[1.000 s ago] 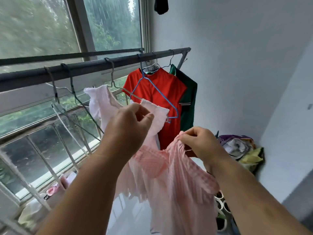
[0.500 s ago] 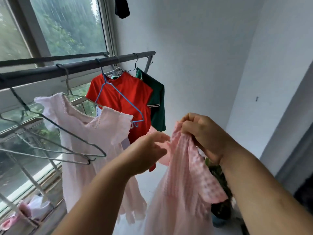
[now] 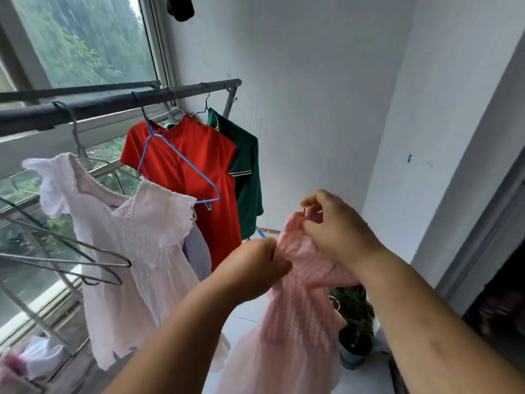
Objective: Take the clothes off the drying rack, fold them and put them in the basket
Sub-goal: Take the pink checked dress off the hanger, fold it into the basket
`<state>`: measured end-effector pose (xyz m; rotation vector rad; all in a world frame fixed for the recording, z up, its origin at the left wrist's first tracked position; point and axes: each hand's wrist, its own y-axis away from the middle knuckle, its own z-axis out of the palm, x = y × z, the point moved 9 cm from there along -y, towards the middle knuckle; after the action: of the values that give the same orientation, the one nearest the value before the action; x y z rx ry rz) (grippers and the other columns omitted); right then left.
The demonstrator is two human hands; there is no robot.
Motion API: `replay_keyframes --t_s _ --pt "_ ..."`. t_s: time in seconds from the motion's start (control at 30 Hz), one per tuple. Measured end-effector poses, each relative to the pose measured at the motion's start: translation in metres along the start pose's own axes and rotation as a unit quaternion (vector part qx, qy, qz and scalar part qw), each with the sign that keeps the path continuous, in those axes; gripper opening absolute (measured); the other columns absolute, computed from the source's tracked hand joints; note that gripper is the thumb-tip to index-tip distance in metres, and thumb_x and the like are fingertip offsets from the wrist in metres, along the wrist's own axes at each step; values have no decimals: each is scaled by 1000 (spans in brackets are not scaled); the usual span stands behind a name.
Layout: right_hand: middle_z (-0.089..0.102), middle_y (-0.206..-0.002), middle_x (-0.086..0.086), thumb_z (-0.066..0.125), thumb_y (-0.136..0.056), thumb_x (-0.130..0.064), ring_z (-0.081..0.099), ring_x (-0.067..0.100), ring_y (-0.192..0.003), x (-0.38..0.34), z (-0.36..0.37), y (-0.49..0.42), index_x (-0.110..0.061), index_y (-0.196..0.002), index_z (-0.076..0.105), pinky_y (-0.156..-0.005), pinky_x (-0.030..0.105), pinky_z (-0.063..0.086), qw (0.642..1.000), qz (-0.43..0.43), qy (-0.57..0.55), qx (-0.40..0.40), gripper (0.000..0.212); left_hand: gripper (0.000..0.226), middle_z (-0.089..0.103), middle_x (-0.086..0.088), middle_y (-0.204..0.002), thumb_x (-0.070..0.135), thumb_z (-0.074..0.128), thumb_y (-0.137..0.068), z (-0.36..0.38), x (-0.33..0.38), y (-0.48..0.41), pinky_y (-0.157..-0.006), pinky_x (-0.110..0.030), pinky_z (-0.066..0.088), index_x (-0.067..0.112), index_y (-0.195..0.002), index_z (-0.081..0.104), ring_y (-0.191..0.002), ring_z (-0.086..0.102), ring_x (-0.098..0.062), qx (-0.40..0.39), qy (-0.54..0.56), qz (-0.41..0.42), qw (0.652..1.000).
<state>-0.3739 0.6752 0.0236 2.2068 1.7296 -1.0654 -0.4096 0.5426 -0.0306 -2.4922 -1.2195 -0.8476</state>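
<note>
At ten o'clock a pale pink smocked cotton dress [image 3: 136, 251] is hanging from the dark metal rack rail [image 3: 113, 106]. At six, the left hand [image 3: 252, 268] is gripping a pink checked fabric dress [image 3: 298, 322], off the rail. The right hand [image 3: 338, 231], at four, is pinching its shoulder. Folding is probably beginning: shoulders need aligning next. No basket is showing.

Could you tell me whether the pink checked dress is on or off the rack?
Off: left hand and right hand grip the dress, clear of the rail.
</note>
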Motion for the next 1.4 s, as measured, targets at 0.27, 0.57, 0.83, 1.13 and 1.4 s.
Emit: replay_keyframes --t_s 0.27,0.57,0.83,1.13,1.4 --pt "67 -73 -12 69 -84 -48 64 2 -66 -11 49 36 -28 -83 62 -63 25 55 972 15 -48 -228 22 25 70 -26 -75 15 45 -96 -30 -32 0 -41 -27 50 -6 -98 59 -48 66 -25 134 266 -143 944" --pt "69 -75 -10 56 -96 -27 64 -2 -72 12 84 31 -27 -80 66 -70 17 50 966 55 -206 -144 19 30 72 -15 -79 30 54 -98 -56 -40 9 -49 -25 51 1 -99 60 -64 70 -19 192 450 -102 866" --pt "70 -89 17 50 -101 -31 59 19 -78 19 76 18 -12 -88 66 -77 36 49 949 83 -291 -84 28 11 67 14 -83 38 69 -86 -51 -47 19 -70 -23 53 29 -92 70 -80 63 -6 160 95 -16 982" --pt "47 -53 -12 60 -91 -46 39 0 -48 18 89 26 -16 -66 59 -47 12 33 968 36 -202 -142 39 11 68 9 -90 35 65 -89 -27 -63 20 -79 -27 57 29 -90 74 -85 64 -8 44 112 -50 992" --pt "53 -62 -6 52 -97 -45 46 6 -60 17 101 27 -15 -80 64 -57 24 39 970 43 -198 -135 36 30 58 10 -81 58 71 -72 -24 -49 19 -61 -22 42 32 -67 58 -73 55 -6 167 47 -6 985"
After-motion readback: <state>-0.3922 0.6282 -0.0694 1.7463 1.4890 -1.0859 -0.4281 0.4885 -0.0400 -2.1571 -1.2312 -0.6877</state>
